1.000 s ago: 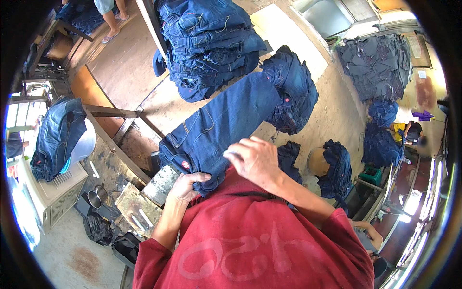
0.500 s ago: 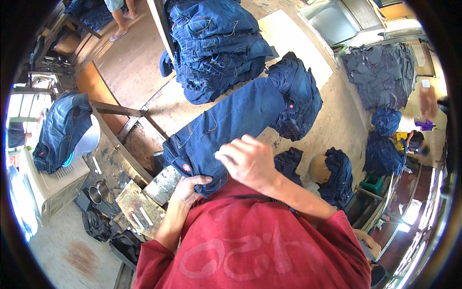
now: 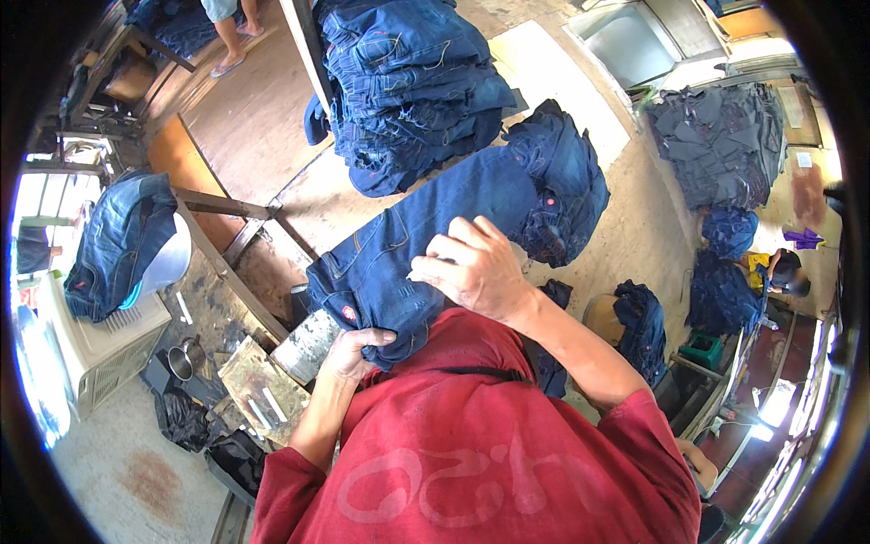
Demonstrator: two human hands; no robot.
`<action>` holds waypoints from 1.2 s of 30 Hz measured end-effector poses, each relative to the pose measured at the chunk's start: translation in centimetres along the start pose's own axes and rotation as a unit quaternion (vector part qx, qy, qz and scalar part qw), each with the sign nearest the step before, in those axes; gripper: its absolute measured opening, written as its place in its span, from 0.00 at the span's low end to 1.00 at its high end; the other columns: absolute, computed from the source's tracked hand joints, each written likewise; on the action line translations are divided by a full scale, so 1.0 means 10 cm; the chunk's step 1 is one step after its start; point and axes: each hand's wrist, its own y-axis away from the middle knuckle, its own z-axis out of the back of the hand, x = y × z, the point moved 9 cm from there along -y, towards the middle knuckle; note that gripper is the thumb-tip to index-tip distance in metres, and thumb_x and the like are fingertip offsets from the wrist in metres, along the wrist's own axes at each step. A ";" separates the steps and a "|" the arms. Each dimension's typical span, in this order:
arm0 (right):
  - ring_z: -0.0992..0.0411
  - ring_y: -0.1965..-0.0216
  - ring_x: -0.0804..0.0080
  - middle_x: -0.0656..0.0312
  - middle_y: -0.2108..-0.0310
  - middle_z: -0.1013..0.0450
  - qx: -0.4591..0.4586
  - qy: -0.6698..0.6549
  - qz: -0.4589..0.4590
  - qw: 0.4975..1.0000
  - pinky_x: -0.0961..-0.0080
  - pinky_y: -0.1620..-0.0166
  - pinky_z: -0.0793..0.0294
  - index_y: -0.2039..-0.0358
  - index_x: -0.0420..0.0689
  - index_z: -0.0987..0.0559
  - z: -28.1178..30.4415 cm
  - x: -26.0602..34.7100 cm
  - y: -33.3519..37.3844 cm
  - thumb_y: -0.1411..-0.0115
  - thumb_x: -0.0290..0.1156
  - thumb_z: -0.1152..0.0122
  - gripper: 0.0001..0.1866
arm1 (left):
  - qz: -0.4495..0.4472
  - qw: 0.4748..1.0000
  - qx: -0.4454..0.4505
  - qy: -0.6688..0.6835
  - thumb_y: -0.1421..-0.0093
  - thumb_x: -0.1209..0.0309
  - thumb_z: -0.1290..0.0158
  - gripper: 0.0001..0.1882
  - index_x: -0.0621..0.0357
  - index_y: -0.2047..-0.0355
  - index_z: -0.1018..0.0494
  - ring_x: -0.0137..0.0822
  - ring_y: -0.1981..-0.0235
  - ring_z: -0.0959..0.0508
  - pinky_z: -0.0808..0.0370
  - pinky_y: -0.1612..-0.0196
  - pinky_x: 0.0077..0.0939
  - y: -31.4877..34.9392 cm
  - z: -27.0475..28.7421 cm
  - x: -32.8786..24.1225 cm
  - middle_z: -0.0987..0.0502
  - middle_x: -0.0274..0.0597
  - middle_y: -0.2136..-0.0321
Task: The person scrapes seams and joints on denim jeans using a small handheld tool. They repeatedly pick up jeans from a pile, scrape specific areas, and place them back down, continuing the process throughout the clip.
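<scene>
A pair of dark blue jeans [image 3: 426,227] lies stretched across the work surface in front of me, waistband toward my chest. My left hand [image 3: 352,349] grips the waistband edge at the near lower corner. My right hand [image 3: 476,269] presses on the seat of the jeans, fingers curled and pinching a small pale object I cannot identify. The far leg end is bunched in a heap [image 3: 562,190]. My red shirt fills the lower part of the view.
A tall stack of folded jeans [image 3: 408,82] stands behind the work surface. More jeans hang over a white machine [image 3: 118,245] at left. A metal cup [image 3: 186,358] and tools sit lower left. Grey garments [image 3: 720,145] lie at right, near a seated person [image 3: 784,267]. Another person's legs [image 3: 227,27] show at the top.
The jeans have shifted slightly toward me, and my right hand has slid a little along the seat. My left hand keeps its grip on the waistband.
</scene>
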 end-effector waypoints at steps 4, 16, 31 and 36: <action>0.27 0.60 0.69 0.72 0.68 0.27 0.022 -0.004 0.051 0.998 0.65 0.57 0.30 0.67 0.58 0.16 -0.01 0.02 -0.08 0.35 0.45 0.32 0.07 | -0.022 0.998 0.053 0.007 0.49 0.90 0.40 0.34 0.74 0.38 0.25 0.50 0.44 0.15 0.19 0.36 0.45 0.00 -0.09 -0.03 0.16 0.56 0.44; 0.29 0.62 0.72 0.74 0.69 0.27 0.021 -0.011 0.092 0.996 0.68 0.59 0.32 0.65 0.60 0.14 -0.01 0.04 -0.20 0.38 0.46 0.29 0.07 | -0.025 0.999 0.043 0.018 0.50 0.90 0.39 0.36 0.73 0.37 0.26 0.50 0.43 0.15 0.20 0.35 0.45 -0.03 -0.06 -0.03 0.17 0.56 0.43; 0.29 0.62 0.72 0.74 0.69 0.27 0.025 -0.020 0.091 0.995 0.67 0.58 0.33 0.64 0.59 0.14 -0.03 -0.08 -0.14 0.38 0.46 0.27 0.08 | -0.054 0.997 0.040 0.025 0.53 0.90 0.42 0.42 0.72 0.33 0.29 0.53 0.40 0.17 0.22 0.32 0.48 -0.07 -0.01 -0.05 0.18 0.59 0.40; 0.27 0.59 0.70 0.71 0.68 0.25 -0.006 -0.029 0.076 0.997 0.65 0.55 0.30 0.68 0.58 0.16 0.00 -0.13 -0.17 0.36 0.45 0.34 0.08 | -0.039 0.998 0.013 0.050 0.54 0.90 0.43 0.43 0.73 0.33 0.30 0.54 0.40 0.17 0.22 0.32 0.48 -0.09 0.04 0.00 0.18 0.59 0.41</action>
